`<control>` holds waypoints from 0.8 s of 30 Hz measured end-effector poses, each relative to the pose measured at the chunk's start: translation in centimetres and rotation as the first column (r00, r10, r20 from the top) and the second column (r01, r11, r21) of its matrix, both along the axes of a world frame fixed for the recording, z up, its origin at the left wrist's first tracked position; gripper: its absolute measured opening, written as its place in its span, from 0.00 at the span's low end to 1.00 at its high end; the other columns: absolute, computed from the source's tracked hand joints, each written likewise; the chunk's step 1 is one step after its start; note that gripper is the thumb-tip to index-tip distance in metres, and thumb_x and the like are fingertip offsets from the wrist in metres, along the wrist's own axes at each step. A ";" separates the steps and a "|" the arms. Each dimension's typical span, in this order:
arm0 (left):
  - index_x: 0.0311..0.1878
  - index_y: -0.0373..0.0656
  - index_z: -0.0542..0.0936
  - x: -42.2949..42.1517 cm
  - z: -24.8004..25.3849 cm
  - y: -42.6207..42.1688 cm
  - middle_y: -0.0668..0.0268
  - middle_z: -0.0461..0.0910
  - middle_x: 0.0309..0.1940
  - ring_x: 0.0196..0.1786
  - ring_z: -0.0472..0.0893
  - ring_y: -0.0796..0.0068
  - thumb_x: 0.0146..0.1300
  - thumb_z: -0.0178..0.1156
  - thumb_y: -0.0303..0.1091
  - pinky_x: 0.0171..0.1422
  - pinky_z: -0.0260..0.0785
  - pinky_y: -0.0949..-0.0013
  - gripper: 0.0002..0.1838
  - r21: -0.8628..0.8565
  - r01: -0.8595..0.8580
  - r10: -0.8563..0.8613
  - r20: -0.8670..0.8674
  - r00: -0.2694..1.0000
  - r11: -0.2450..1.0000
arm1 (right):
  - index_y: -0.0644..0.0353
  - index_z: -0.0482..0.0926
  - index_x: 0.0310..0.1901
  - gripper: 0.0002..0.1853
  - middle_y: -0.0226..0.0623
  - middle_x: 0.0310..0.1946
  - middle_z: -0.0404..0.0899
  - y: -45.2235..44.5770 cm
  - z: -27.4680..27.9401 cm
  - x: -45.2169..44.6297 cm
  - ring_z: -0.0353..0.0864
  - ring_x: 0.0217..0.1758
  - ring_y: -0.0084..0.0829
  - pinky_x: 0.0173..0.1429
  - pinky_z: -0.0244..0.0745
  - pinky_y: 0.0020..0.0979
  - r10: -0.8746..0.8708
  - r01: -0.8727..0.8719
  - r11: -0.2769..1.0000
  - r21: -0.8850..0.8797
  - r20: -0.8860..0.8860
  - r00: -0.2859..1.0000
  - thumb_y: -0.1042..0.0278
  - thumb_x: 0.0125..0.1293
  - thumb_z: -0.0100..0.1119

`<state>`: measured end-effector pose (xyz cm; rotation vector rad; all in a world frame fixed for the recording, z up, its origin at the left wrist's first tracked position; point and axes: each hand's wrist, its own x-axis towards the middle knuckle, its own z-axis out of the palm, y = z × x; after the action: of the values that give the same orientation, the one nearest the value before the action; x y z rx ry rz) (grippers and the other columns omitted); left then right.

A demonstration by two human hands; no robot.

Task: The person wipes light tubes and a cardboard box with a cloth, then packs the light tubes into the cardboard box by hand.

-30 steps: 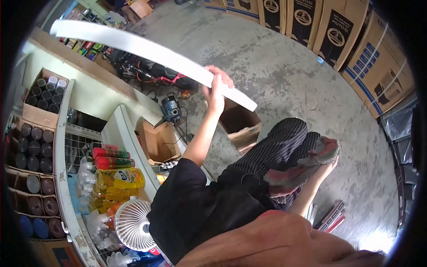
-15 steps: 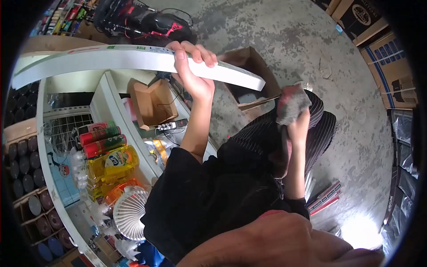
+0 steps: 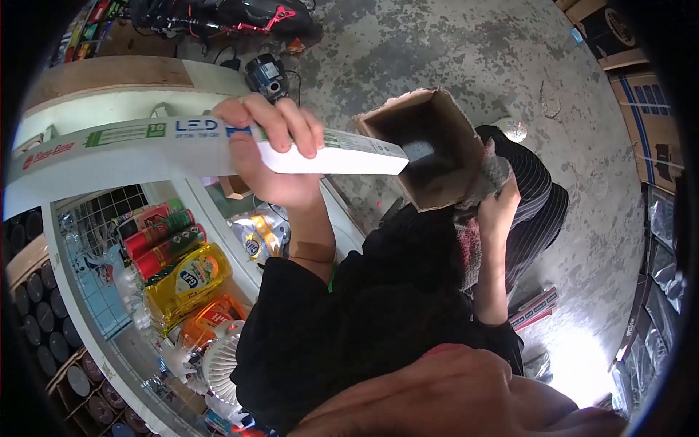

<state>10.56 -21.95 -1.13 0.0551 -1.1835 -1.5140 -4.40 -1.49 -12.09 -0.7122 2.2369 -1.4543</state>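
A long white LED box (image 3: 342,162) stretches from the far left to the middle of the view, held in my left hand (image 3: 273,149) with the fingers wrapped over its top. Its right end is at the mouth of a tall open cardboard box (image 3: 429,191), whose inside is dark with something pale in it. At the right rim of the cardboard box is my right hand (image 3: 501,211), closed on a grey and red cloth (image 3: 470,251) that hangs down beside my leg. The cloth hides part of the fingers.
Shelves at left hold yellow dish soap bottles (image 3: 191,285), red spray cans (image 3: 162,237) and a white fan (image 3: 222,366). A blue pump (image 3: 266,76) and a motorbike (image 3: 247,18) stand beyond. Large cartons (image 3: 648,127) line the right side.
The white LED box has swung lower and nearer, with its end now at the cardboard box. The cardboard box has come up and tilted towards me, and my right hand with the cloth has moved to its rim.
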 end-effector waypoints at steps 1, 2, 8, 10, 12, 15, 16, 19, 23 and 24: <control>0.43 0.46 0.65 0.0 0.4 -0.1 0.71 0.63 0.22 0.16 0.61 0.79 0.70 0.46 0.44 0.19 0.58 0.74 0.11 0.004 0.010 -0.010 -0.009 1.000 1.000 | 0.67 0.76 0.48 0.15 0.43 0.40 0.81 -0.1 0.4 -0.2 0.80 0.46 0.33 0.53 0.70 0.29 -0.067 0.067 0.998 0.007 0.011 0.998 0.79 0.59 0.54; 0.43 0.46 0.65 -0.1 0.7 -0.2 0.72 0.63 0.22 0.17 0.61 0.79 0.70 0.46 0.44 0.19 0.58 0.74 0.11 0.005 0.022 -0.022 -0.020 1.000 1.000 | 0.68 0.77 0.48 0.14 0.42 0.40 0.81 -0.1 0.6 -0.4 0.80 0.46 0.32 0.53 0.70 0.28 -0.136 0.136 0.991 0.011 0.022 0.990 0.78 0.60 0.54; 0.42 0.45 0.62 -0.2 3.3 0.5 0.70 0.63 0.20 0.15 0.63 0.77 0.70 0.48 0.44 0.19 0.60 0.71 0.12 0.083 0.067 -0.059 -0.094 0.994 0.994 | 0.67 0.78 0.47 0.13 0.37 0.39 0.82 2.0 -1.0 -2.7 0.79 0.44 0.27 0.51 0.71 0.27 -0.295 0.292 0.953 -0.086 -0.029 0.955 0.81 0.60 0.51; 0.41 0.46 0.63 -0.2 3.9 0.5 0.70 0.63 0.20 0.16 0.62 0.77 0.69 0.48 0.43 0.19 0.59 0.72 0.12 0.066 0.140 -0.133 -0.093 0.987 0.988 | 0.68 0.78 0.47 0.15 0.38 0.39 0.82 3.7 -2.9 -5.1 0.79 0.44 0.27 0.51 0.71 0.27 -0.409 0.402 0.895 -0.194 0.005 0.913 0.84 0.59 0.47; 0.41 0.46 0.63 -0.6 4.2 1.5 0.70 0.63 0.21 0.15 0.62 0.77 0.69 0.49 0.43 0.19 0.58 0.73 0.11 0.050 0.101 -0.098 -0.053 0.994 0.994 | 0.67 0.78 0.51 0.14 0.33 0.40 0.81 6.0 -3.3 -7.9 0.76 0.39 0.21 0.43 0.72 0.23 -0.498 0.489 0.818 -0.302 0.052 0.865 0.75 0.65 0.52; 0.41 0.46 0.67 -0.9 4.1 2.7 0.71 0.62 0.21 0.17 0.60 0.79 0.69 0.47 0.42 0.21 0.57 0.74 0.10 0.018 0.089 -0.090 0.029 0.996 0.996 | 0.67 0.77 0.53 0.17 0.35 0.43 0.80 10.4 1.0 -10.6 0.77 0.42 0.24 0.47 0.73 0.26 -0.600 0.630 0.651 -0.423 0.222 0.768 0.76 0.63 0.55; 0.41 0.46 0.67 -1.2 4.1 3.1 0.71 0.62 0.21 0.17 0.60 0.79 0.69 0.47 0.42 0.21 0.57 0.74 0.10 0.009 0.121 -0.122 0.018 0.992 0.993 | 0.68 0.77 0.54 0.17 0.37 0.43 0.80 12.2 2.2 -11.3 0.77 0.43 0.25 0.49 0.73 0.27 -0.635 0.645 0.584 -0.493 0.217 0.742 0.76 0.62 0.56; 0.40 0.47 0.65 -2.1 3.9 3.8 0.72 0.61 0.21 0.17 0.60 0.80 0.70 0.46 0.40 0.20 0.56 0.75 0.08 0.032 0.177 -0.178 0.025 0.984 0.984 | 0.70 0.77 0.52 0.16 0.43 0.44 0.80 18.5 5.8 -12.2 0.79 0.44 0.31 0.51 0.75 0.31 -0.784 0.666 0.440 -0.602 0.104 0.612 0.77 0.62 0.54; 0.39 0.47 0.65 -3.9 3.5 4.8 0.73 0.60 0.21 0.16 0.60 0.81 0.70 0.45 0.40 0.20 0.56 0.76 0.08 0.026 0.240 -0.241 0.047 0.969 0.970 | 0.74 0.74 0.54 0.19 0.47 0.49 0.76 24.8 10.0 -10.8 0.77 0.47 0.32 0.52 0.75 0.31 -0.905 0.625 0.340 -0.703 -0.062 0.422 0.79 0.61 0.55; 0.39 0.47 0.65 -4.5 3.5 5.1 0.73 0.60 0.21 0.16 0.60 0.81 0.70 0.45 0.40 0.20 0.56 0.76 0.08 0.026 0.270 -0.271 0.044 0.962 0.963 | 0.74 0.74 0.54 0.19 0.47 0.49 0.76 25.7 10.1 -10.4 0.77 0.47 0.32 0.52 0.75 0.31 -0.917 0.634 0.321 -0.704 -0.064 0.394 0.79 0.61 0.55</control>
<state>6.07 -16.81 2.33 -0.0604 -1.2525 -1.7718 -14.82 24.20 -1.98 0.0883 2.6670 -2.8547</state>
